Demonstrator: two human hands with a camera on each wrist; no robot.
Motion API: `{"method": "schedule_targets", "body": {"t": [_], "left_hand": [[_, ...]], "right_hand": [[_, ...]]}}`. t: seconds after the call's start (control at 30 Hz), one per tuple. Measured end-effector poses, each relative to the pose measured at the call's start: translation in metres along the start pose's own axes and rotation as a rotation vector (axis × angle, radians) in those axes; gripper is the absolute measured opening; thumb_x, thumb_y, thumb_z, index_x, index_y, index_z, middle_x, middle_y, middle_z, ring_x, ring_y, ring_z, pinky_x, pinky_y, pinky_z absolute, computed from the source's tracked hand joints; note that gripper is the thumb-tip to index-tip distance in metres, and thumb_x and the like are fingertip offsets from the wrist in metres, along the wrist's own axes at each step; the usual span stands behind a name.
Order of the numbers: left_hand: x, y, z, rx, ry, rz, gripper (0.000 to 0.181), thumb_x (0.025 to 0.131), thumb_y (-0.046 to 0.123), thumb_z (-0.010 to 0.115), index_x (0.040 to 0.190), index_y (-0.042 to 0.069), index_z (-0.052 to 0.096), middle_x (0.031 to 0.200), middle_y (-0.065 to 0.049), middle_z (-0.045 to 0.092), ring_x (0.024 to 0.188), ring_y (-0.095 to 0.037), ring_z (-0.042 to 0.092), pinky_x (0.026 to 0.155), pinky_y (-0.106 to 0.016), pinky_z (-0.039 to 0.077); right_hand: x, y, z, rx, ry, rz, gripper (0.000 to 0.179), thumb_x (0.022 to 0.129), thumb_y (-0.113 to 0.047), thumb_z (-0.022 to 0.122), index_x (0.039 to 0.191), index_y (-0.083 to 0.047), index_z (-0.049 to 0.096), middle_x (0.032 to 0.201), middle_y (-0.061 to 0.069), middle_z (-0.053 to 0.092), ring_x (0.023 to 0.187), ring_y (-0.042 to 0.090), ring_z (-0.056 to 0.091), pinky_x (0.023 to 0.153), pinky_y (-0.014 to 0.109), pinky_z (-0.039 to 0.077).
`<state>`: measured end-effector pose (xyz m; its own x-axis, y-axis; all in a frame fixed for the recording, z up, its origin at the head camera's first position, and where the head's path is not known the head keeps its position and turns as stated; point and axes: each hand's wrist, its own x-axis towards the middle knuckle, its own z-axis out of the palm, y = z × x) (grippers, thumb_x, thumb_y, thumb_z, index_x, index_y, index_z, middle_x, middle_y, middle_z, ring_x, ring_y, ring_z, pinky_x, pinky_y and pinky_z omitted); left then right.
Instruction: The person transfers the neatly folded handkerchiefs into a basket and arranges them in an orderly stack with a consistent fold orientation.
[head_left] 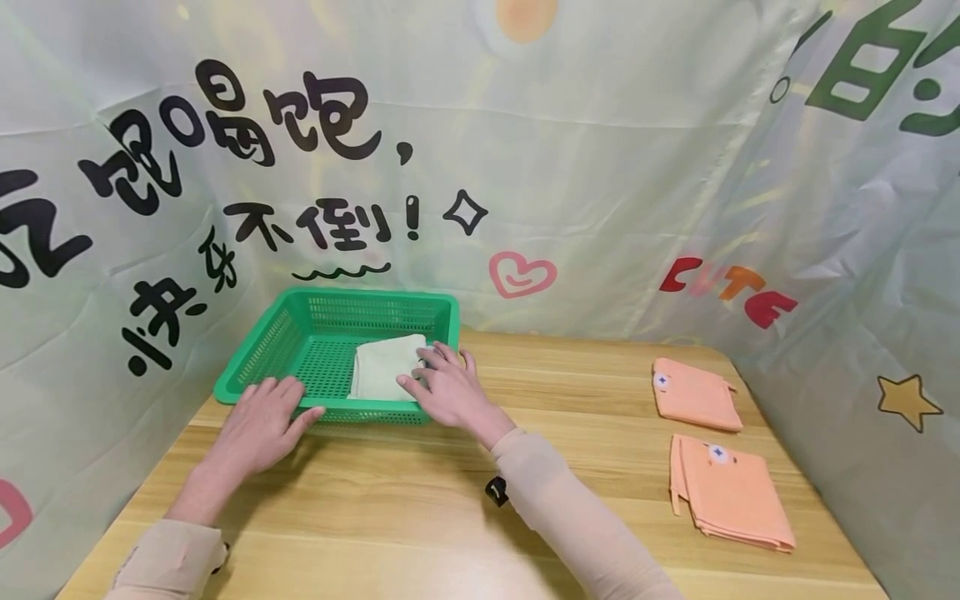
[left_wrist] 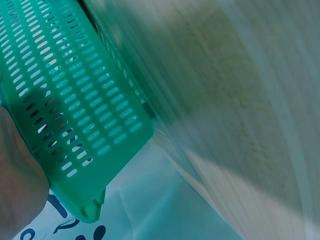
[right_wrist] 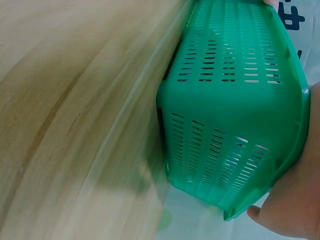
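Note:
A green plastic basket (head_left: pixel 300 400) with slotted walls stands on the wooden table against the back curtain. Inside it, at the right, lies a folded whitish cloth (head_left: pixel 386 367). My left hand (head_left: pixel 258 423) rests on the basket's front rim near the left corner, fingers over the edge and thumb pointing right. Reaching over the front right corner, my right hand (head_left: pixel 453 387) has its fingers spread at the right edge of the cloth. The right wrist view shows that hand (right_wrist: pixel 295 195) beside the rim, its fingertips hidden by the basket wall.
Two folded orange cloths, one farther back (head_left: pixel 697 393) and one nearer (head_left: pixel 738 492), lie at the right of the table (head_left: pixel 420 517). A printed curtain (head_left: pixel 600 208) encloses the back and sides, close behind the basket.

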<state>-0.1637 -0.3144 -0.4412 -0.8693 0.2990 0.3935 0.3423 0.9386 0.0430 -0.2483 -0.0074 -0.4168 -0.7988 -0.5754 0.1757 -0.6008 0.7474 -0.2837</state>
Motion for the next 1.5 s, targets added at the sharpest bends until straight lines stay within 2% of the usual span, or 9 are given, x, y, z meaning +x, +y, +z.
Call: {"method": "schedule_targets", "body": {"t": [0.2, 0.37, 0.73, 1.07, 1.5], "left_hand": [[0.001, 0.0, 0.001, -0.002, -0.001, 0.001, 0.036, 0.103, 0.04, 0.063, 0.087, 0.013, 0.047, 0.082, 0.002, 0.043, 0.073, -0.021, 0.035, 0.069, -0.035, 0.027], [0.001, -0.001, 0.003, -0.005, -0.006, -0.002, 0.037, 0.103, 0.041, 0.063, 0.087, 0.012, 0.047, 0.082, 0.002, 0.043, 0.073, -0.021, 0.035, 0.068, -0.035, 0.027], [0.0, -0.001, 0.001, -0.008, -0.022, -0.015, 0.036, 0.103, 0.041, 0.063, 0.088, 0.014, 0.046, 0.087, 0.0, 0.048, 0.074, -0.022, 0.037, 0.068, -0.035, 0.027], [-0.003, -0.002, 0.0, -0.002, -0.015, -0.018, 0.035, 0.103, 0.041, 0.063, 0.089, 0.013, 0.048, 0.088, -0.001, 0.05, 0.076, -0.023, 0.04, 0.069, -0.036, 0.028], [-0.001, 0.0, -0.001, -0.005, -0.016, -0.009, 0.036, 0.103, 0.04, 0.064, 0.087, 0.013, 0.047, 0.085, 0.0, 0.046, 0.074, -0.022, 0.037, 0.068, -0.036, 0.027]], "right_hand": [[-0.001, 0.002, -0.005, -0.011, -0.065, -0.004, 0.065, 0.109, -0.063, 0.028, 0.144, -0.022, 0.063, 0.163, 0.002, 0.042, 0.157, 0.028, 0.024, 0.122, 0.062, 0.012], [-0.004, 0.004, -0.008, -0.022, -0.053, -0.039, 0.063, 0.109, -0.06, 0.031, 0.154, -0.02, 0.052, 0.164, 0.001, 0.04, 0.156, 0.028, 0.027, 0.124, 0.058, 0.015], [-0.022, 0.015, -0.016, 0.016, 0.121, -0.121, 0.061, 0.107, -0.044, 0.054, 0.159, -0.014, 0.043, 0.166, 0.005, 0.037, 0.152, 0.03, 0.036, 0.123, 0.045, 0.026], [-0.044, 0.032, -0.03, 0.115, 0.218, -0.058, 0.065, 0.106, -0.039, 0.06, 0.16, -0.013, 0.039, 0.167, 0.005, 0.034, 0.152, 0.03, 0.036, 0.121, 0.047, 0.03], [-0.081, 0.074, -0.051, 0.162, 0.388, -0.019, 0.065, 0.103, -0.027, 0.066, 0.159, -0.009, 0.04, 0.166, 0.009, 0.035, 0.149, 0.036, 0.039, 0.118, 0.054, 0.034]]}}
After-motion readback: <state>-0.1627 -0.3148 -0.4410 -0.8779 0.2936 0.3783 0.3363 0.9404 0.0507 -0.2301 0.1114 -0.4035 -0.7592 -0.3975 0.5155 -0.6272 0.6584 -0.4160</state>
